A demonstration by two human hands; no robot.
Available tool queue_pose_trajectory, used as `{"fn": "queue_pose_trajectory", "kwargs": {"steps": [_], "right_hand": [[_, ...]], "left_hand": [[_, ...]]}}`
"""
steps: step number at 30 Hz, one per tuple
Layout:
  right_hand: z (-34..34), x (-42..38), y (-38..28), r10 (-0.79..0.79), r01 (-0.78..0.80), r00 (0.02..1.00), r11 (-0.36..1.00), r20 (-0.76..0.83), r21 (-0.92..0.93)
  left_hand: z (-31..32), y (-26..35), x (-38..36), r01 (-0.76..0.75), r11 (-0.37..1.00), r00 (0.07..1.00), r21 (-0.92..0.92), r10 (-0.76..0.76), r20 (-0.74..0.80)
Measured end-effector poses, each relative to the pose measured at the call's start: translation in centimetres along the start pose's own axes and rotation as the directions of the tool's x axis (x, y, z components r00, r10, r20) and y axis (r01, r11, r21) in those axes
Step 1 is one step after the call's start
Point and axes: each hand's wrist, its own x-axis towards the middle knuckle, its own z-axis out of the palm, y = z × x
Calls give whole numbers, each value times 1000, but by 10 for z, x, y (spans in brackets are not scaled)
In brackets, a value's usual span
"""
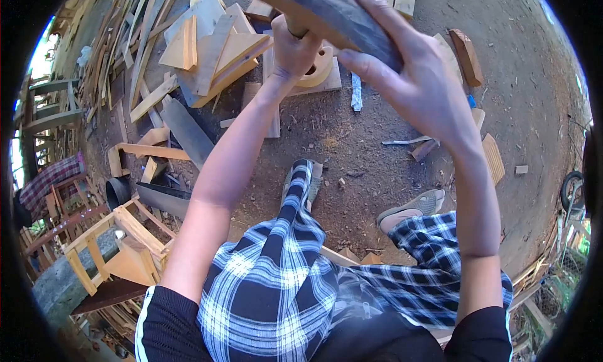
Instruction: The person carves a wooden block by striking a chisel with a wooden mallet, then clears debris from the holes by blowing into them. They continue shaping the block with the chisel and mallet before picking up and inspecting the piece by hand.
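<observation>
A thick wooden piece [339,16] with a grey, grained face is raised at the top of the view, partly cut off by the frame. My left hand [296,51] is closed beneath it, fingers wrapped round what looks like a short part under the piece. My right hand [418,79] grips the piece's right end, thumb on the near side and fingers over the far edge. Below and behind my left hand, a light wooden block with round holes [319,70] rests on boards on the ground.
Stacked planks and offcuts [217,57] lie at the upper left. A small wooden frame [94,255] stands at the lower left, near a dark pipe [118,191]. A brown wood block [466,57] lies at the right. My sandalled feet [414,211] are on the dirt ground.
</observation>
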Motion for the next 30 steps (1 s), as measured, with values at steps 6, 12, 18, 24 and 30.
{"fn": "queue_pose_trajectory", "kwargs": {"steps": [6,12,18,24,30], "right_hand": [[16,-2,-6,17,-17,977,1000,-212,1],[83,19,86,94,92,851,942,-517,322],[152,16,140,305,-305,915,951,-263,42],[143,18,132,466,-440,879,875,-104,203],[148,16,146,382,-125,904,663,-190,738]], "left_hand": [[0,3,-1,-51,995,995,84,43,85],[-11,-2,-12,217,976,971,-32,-219,-95],[-50,10,-7,365,897,811,-249,-438,-388],[-49,14,6,335,903,915,-268,-379,-135],[-20,5,6,233,932,906,-276,-312,-287]]}}
